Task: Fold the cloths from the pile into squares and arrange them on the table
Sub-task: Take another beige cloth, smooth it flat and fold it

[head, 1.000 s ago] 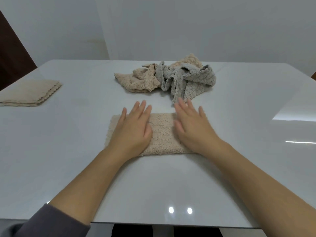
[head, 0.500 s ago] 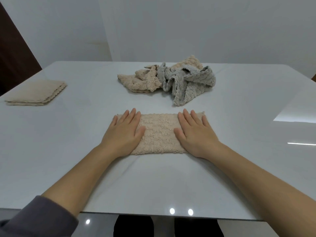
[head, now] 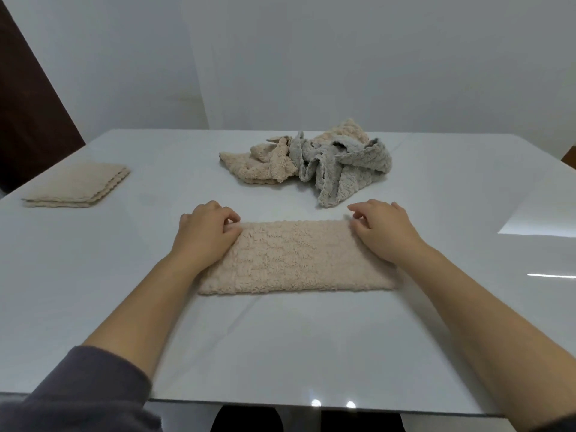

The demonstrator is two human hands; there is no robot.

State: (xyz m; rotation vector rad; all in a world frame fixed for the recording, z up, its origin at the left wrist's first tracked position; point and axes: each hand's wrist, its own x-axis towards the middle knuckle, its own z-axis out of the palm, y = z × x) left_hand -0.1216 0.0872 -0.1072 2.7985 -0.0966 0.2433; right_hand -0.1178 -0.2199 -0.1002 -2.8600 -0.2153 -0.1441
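A beige cloth (head: 296, 258), folded into a long rectangle, lies flat on the white table (head: 280, 344) in front of me. My left hand (head: 205, 235) sits at its left end with curled fingers pinching the far left corner. At the right end my right hand (head: 381, 232) has its fingers curled at the far right corner, apparently pinching it. Behind the cloth lies the loose pile (head: 311, 162) of beige and grey cloths. A folded beige cloth (head: 78, 185) rests at the far left of the table.
The table's near edge (head: 311, 403) runs across the bottom of the view. A white wall stands behind the table, with a dark brown panel (head: 28, 113) at the far left. Bare tabletop lies to the right of the pile.
Both hands slid apart from the cloth's middle to its two ends, and their flat fingers have curled at the far corners. The cloth lies flatter and longer.
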